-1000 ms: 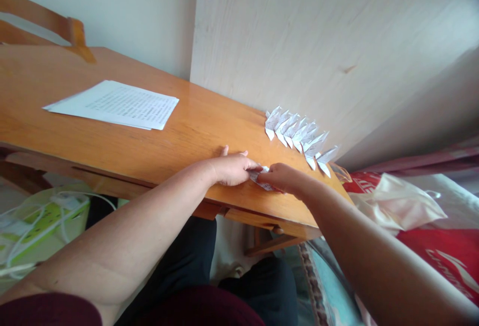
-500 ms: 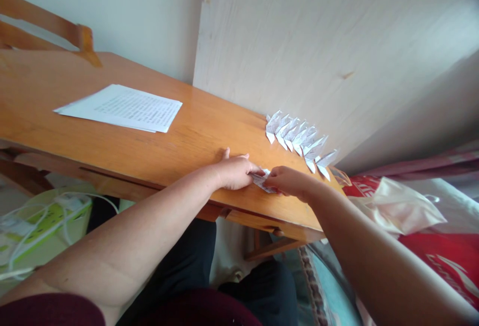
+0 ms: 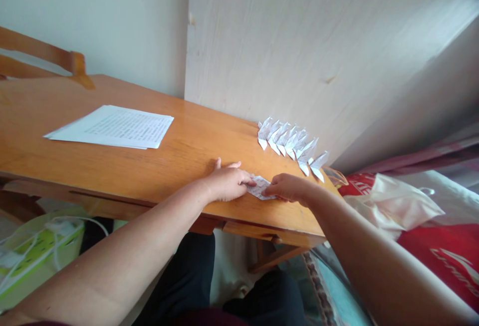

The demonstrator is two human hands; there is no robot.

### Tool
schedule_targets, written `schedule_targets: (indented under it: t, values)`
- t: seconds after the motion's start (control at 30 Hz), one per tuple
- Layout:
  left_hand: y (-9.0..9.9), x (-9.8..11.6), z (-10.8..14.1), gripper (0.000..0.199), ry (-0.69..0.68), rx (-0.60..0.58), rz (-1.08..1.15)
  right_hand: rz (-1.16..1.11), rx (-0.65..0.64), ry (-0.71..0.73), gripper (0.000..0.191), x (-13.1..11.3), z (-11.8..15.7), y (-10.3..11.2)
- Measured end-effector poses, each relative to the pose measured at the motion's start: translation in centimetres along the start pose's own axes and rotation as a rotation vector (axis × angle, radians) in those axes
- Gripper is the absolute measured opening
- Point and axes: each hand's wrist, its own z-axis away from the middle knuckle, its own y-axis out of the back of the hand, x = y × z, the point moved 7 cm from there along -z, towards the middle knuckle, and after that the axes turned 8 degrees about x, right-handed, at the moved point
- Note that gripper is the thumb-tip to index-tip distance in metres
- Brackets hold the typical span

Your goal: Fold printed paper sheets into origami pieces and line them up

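Note:
A small piece of folded printed paper lies on the wooden table near its front edge, between my two hands. My left hand has its thumb-side fingers closed at the paper's left end, while its outer fingers spread on the wood. At the right end, my right hand is closed with its fingertips on the paper; part of the sheet is hidden under them. Beyond the hands, a row of several folded paper pieces with pointed, upright tips stands along the table's back right side.
A stack of printed sheets lies on the wooden table at left. A pale board stands behind the table. Red bags and a cream bag are at right. A green container with cables sits lower left.
My hands have drawn slightly apart, and more of the folded paper shows between them, looking flatter. The camera view has shifted a little, so the table sits lower in the picture.

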Motion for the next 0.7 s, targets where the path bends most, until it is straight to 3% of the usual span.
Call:
schedule_targets:
  t: [0.17,0.3,0.7]
  values:
    - [0.3,1.6,-1.0,0.025,-0.018,0.092,-0.103,0.000,-0.004,0.028,0.021,-0.5,0.2,0.1]
    - [0.4,2.7,-1.9,0.028,0.006,0.217,-0.206,-0.009,0.013,0.048,0.022,-0.5,0.3,0.3]
    - [-0.5,1.4,-2.1,0.023,0.031,0.247,-0.194,0.000,-0.037,0.048,0.019,0.2,0.2,0.7]
